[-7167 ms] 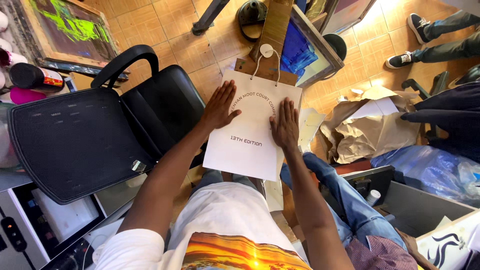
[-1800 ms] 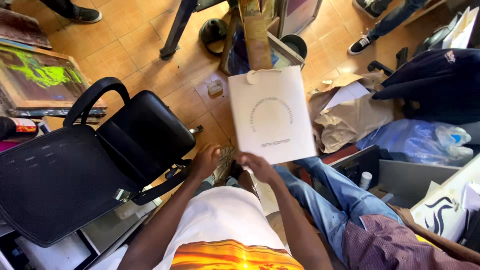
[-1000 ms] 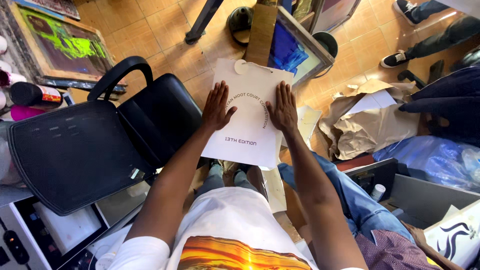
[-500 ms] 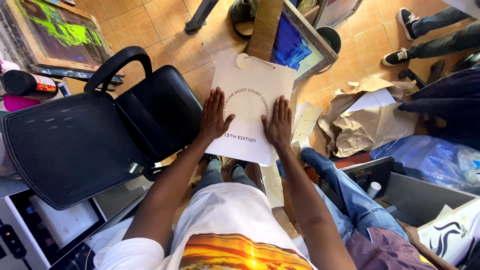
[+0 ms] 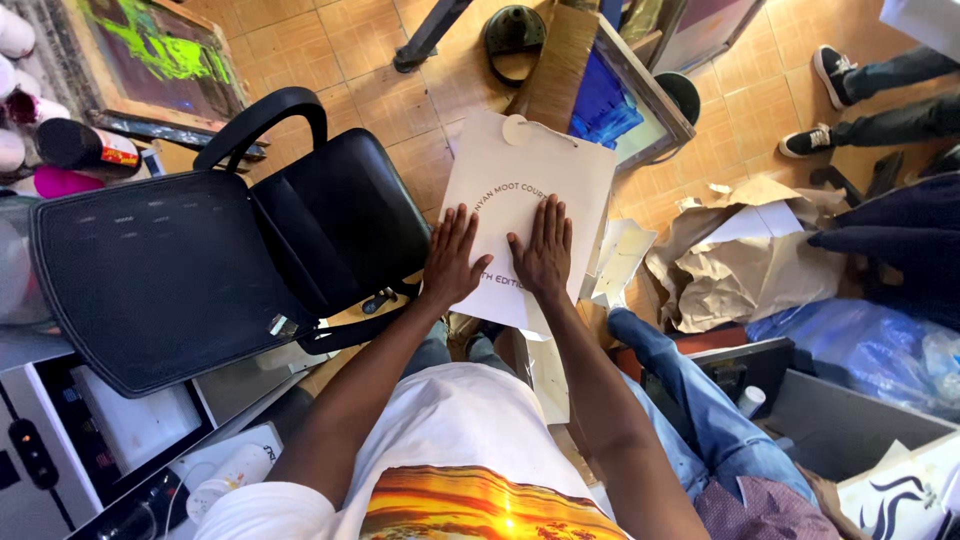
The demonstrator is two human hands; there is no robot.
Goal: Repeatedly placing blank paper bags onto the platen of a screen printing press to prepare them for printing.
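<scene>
Two flat hands point(image 5: 500, 255) atop white bag point(image 5: 525, 165)

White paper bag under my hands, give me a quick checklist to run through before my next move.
1. Both palms flat on the white paper bag: ok; left hand and right hand press side by side.
2. Bag lying flat: ok, no visible bulge.
3. String handle and round tag clear of the hands: ok.
4. Black office chair clear of the bag: ok, beside it.
5. Crumpled brown paper clear of the bag: ok.
6. What supports the bag underneath: cannot tell.
</scene>
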